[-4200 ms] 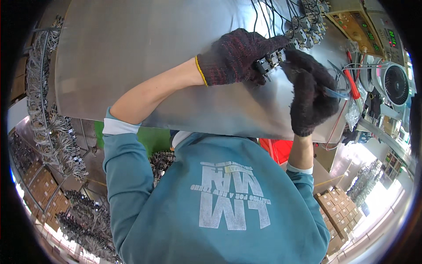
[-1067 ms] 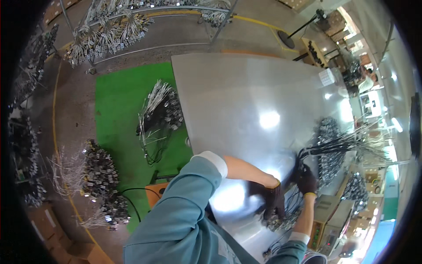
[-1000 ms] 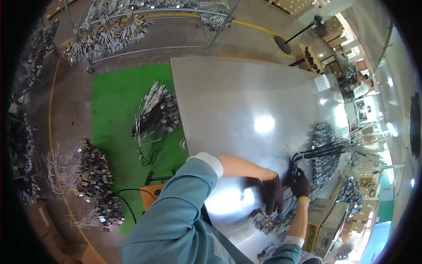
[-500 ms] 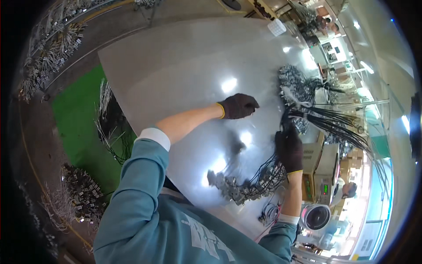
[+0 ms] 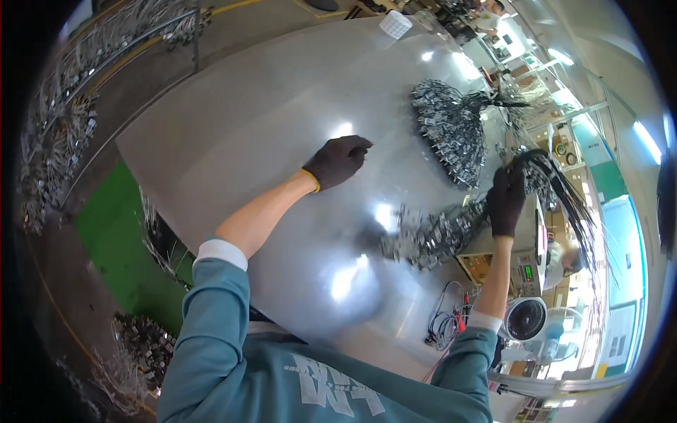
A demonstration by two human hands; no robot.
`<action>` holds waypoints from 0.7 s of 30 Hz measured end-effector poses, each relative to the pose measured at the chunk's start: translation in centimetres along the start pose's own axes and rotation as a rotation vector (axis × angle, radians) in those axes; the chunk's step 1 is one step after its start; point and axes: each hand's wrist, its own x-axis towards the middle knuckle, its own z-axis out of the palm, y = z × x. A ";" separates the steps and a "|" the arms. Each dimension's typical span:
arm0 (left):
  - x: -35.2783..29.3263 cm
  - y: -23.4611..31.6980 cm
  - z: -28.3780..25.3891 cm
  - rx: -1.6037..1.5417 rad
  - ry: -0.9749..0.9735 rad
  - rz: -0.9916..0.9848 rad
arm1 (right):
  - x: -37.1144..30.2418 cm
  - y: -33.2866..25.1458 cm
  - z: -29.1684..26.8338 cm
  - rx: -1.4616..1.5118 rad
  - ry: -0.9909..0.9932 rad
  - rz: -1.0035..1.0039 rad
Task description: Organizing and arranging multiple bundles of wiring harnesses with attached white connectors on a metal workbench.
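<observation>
My right hand (image 5: 506, 203), in a dark glove, grips a bundle of black cables (image 5: 568, 194). Their loose ends trail off to the right. The bundle's silvery connector ends (image 5: 437, 236) fan out to the left of the hand, just above the table, blurred by motion. My left hand (image 5: 337, 161), gloved alike, hovers over the middle of the table with its fingers curled together, and no object shows in it. Beyond the right hand lies another cable bundle (image 5: 451, 130), its metal connectors spread like a fan on the tabletop.
The grey metal table (image 5: 240, 141) bears a boxy instrument (image 5: 525, 271) with a green display at right. Near it are a round black fan (image 5: 527, 319) and coiled leads (image 5: 446, 328). A white basket (image 5: 395, 25) stands at the far edge. More cable bundles (image 5: 144, 345) sit at lower left.
My right hand has moved right and away from me, carrying the cable bundle off the other one and swinging its connector ends. My left hand has shifted left. The view has turned slightly.
</observation>
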 end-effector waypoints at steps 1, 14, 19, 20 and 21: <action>-0.1 -0.1 0.0 0.001 -0.003 -0.018 | 1.4 1.5 1.1 -0.069 0.060 -0.151; -0.9 -1.0 0.1 0.145 -0.024 0.084 | 1.9 4.2 9.8 -0.388 -0.135 -0.111; 0.1 -0.5 0.1 0.197 -0.049 0.059 | -7.4 4.2 13.3 -0.597 -0.243 -0.223; -0.1 -0.7 0.0 0.208 -0.060 0.056 | -9.4 3.5 14.1 -0.704 -0.252 -0.162; -0.1 -0.7 0.0 0.209 -0.048 0.066 | -10.5 3.3 14.6 -0.651 -0.244 -0.071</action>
